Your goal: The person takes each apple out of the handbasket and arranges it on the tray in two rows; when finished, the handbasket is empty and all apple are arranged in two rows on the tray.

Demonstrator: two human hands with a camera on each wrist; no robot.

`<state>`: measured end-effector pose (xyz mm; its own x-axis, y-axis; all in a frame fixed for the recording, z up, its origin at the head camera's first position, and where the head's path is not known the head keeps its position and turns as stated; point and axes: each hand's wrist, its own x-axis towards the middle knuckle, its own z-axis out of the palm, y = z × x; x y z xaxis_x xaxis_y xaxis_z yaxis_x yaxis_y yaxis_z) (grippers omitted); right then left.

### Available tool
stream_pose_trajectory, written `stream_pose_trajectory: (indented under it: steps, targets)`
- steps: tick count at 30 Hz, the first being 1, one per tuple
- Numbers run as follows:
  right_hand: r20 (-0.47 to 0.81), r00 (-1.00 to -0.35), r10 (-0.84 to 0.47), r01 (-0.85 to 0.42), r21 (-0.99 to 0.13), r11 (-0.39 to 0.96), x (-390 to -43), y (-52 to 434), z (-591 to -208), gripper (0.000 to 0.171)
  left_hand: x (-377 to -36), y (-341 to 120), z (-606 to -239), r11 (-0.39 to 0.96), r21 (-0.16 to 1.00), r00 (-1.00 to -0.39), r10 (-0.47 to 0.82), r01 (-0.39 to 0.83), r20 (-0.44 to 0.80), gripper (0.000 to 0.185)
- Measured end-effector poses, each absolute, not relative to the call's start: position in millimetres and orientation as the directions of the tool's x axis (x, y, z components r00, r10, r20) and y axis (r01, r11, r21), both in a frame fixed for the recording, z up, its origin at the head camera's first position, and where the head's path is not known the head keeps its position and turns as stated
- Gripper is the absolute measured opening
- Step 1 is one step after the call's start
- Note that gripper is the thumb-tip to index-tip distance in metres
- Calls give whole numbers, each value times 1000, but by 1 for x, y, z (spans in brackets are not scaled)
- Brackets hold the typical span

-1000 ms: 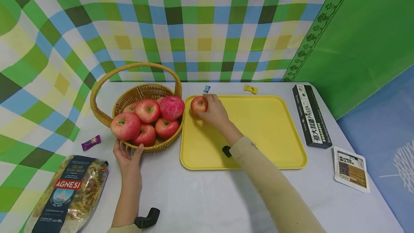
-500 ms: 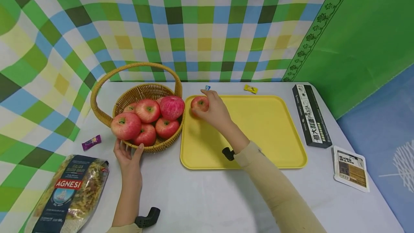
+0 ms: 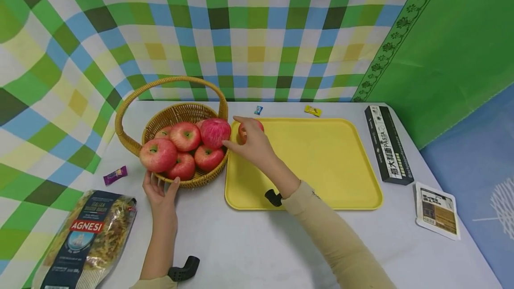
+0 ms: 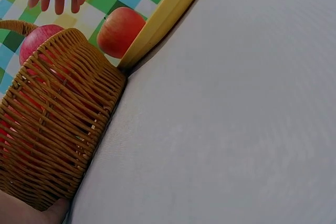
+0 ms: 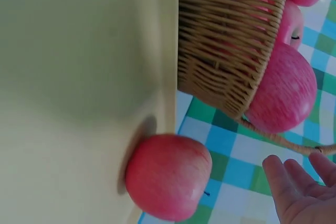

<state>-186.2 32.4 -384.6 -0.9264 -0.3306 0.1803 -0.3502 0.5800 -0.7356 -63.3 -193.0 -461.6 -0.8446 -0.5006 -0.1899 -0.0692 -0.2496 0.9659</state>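
Note:
A wicker basket (image 3: pixel 196 183) with a tall handle holds several red apples (image 3: pixel 185 136). My left hand (image 3: pixel 160 197) rests against its front wall, fingers low under the rim; in the left wrist view its thumb (image 4: pixel 56 211) touches the basket near the base. My right hand (image 3: pixel 259 146) hovers over the tray's left edge with thumb and fingers spread, holding nothing, its thumb tip right at a deep pink apple (image 3: pixel 215 133) on the basket's right side. Partly hidden behind this hand, a single apple (image 5: pixel 169 177) sits in the far left corner of the yellow tray (image 3: pixel 321 164).
Small wrapped candies, one blue (image 3: pixel 258 110) and one yellow (image 3: pixel 312 110), lie behind the tray. A purple candy (image 3: pixel 115 175) and a pasta bag (image 3: pixel 86 240) are at left. To the right lie a black pasta box (image 3: pixel 388 144) and a flat packet (image 3: pixel 437 210).
My right hand has let go of the apple on the tray and moved left to the deep pink apple in the basket. The left hand stays at the basket.

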Motion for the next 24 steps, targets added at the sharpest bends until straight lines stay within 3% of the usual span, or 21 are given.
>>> stream_pose_trajectory:
  steps: [9, 24]
  targets:
    - [127, -933, -337, -306, -772, 557, -193, 16, -392, 76, -62, -192, -461, -246, 966, -844, -499, -77, -195, 82]
    - [113, -941, -319, -298, -722, 624, -204, -2, -401, 80, -63, -193, -463, -238, 970, -855, -493, -46, -161, 83]
